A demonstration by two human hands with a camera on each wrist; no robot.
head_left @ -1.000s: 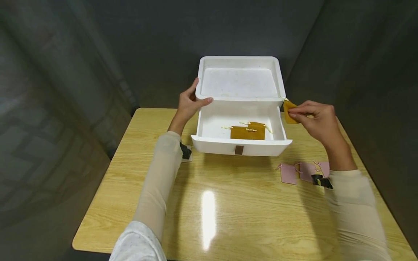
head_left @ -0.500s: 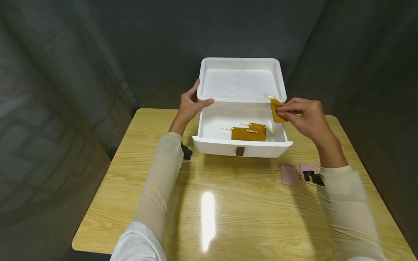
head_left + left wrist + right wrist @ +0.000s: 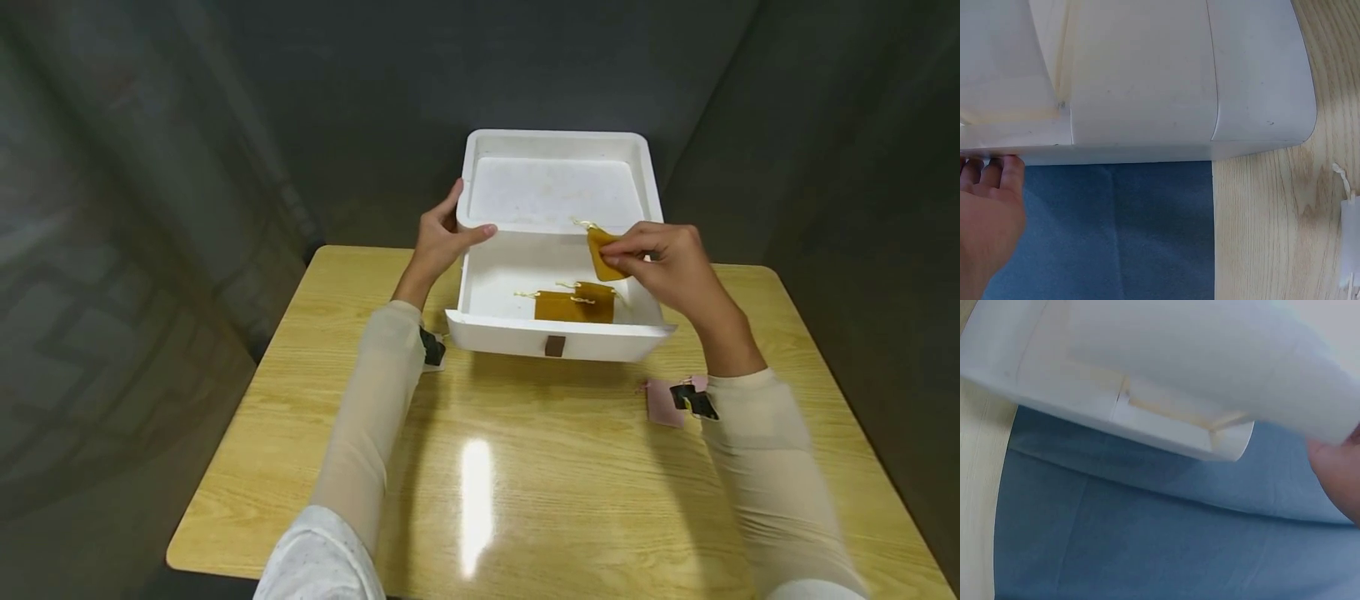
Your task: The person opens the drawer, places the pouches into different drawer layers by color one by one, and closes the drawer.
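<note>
1. Right hand [image 3: 667, 267] pinches a mustard pouch [image 3: 602, 255] between thumb and fingertips, holding it just above the open drawer [image 3: 558, 337], at its right side.
2. Left hand [image 3: 437, 242] grips the top left corner of the white box [image 3: 555, 142], thumb on the rim and fingers behind, likely steadying it.
3. Two more mustard pouches [image 3: 573, 305] lie overlapping in the drawer, near its front wall.
4. A pink pouch [image 3: 663, 402] lies on the wooden table [image 3: 525, 467], partly hidden by the right sleeve, so more may be underneath.
</note>
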